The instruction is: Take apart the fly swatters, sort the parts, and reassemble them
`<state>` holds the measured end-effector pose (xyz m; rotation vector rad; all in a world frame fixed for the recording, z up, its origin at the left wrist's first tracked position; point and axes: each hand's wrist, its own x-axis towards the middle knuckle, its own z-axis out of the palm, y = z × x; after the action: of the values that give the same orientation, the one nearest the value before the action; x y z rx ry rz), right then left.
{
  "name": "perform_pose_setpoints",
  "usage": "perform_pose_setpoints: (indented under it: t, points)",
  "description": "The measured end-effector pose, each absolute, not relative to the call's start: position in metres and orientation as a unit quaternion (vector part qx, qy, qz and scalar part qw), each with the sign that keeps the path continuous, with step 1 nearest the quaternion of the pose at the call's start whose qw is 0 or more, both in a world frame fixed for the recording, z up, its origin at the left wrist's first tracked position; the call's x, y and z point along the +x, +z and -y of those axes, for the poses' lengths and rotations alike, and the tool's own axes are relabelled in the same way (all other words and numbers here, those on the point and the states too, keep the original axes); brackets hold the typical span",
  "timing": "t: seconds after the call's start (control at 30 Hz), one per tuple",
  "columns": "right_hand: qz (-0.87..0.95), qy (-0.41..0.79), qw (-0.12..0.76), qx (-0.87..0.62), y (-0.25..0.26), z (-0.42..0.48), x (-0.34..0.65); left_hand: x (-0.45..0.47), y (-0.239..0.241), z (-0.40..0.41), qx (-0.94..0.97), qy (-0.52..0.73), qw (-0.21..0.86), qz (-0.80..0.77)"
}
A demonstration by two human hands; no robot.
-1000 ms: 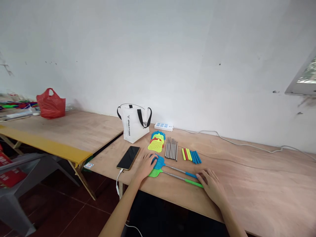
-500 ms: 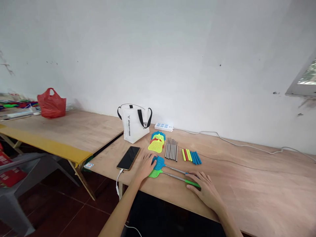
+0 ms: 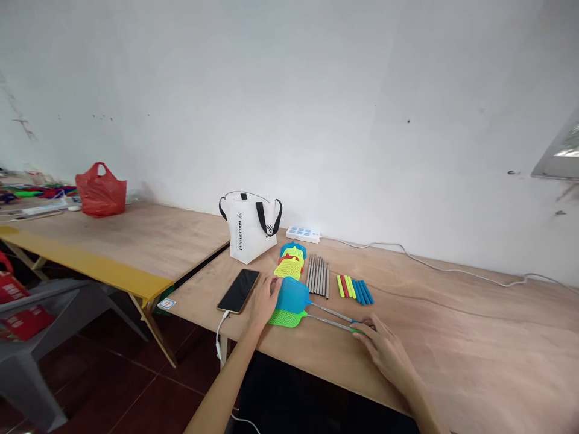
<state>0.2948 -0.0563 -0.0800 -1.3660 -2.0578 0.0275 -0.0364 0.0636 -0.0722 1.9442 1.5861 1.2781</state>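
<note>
On the table [image 3: 470,355], the right hand [image 3: 384,348] clasps the handles [image 3: 356,330] of the green swatter [image 3: 287,319] and blue swatter [image 3: 294,295], hiding green that showed earlier; whether the left hand [image 3: 262,304] pinches the blue edge, I cannot tell. Farther back, a white bag [image 3: 251,235] reads "STUDIO".

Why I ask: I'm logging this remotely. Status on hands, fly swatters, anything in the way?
Left hand at blue swatter; right hand on both handles. Blue swatter overlapping green swatter. Phone beside left hand; nothing seen blocking.
</note>
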Motion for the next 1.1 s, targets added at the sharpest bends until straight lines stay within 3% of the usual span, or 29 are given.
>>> perform_pose_setpoints:
  t: [0.27,0.5,0.7,0.87,1.1]
  points:
    - [0.594,-0.009,0.43,-0.68,-0.073,0.052,0.371,-0.038,-0.072,-0.065,0.669,0.473,0.131,-0.559]
    - [0.442,-0.05,0.304,-0.842,-0.073,0.074,0.434,-0.037,-0.076,-0.065,0.698,0.433,0.142,-0.553]
    - [0.486,-0.059,0.149,-0.859,-0.089,0.08,0.444,-0.036,-0.074,-0.063,0.716,0.38,0.13,-0.571]
    - [0.499,-0.091,0.145,-0.849,-0.095,0.079,0.448,-0.035,-0.07,-0.06,0.72,0.354,0.122,-0.584]
    - [0.536,-0.011,0.223,-0.814,-0.104,0.076,0.475,-0.035,-0.068,-0.059,0.727,0.346,0.115,-0.582]
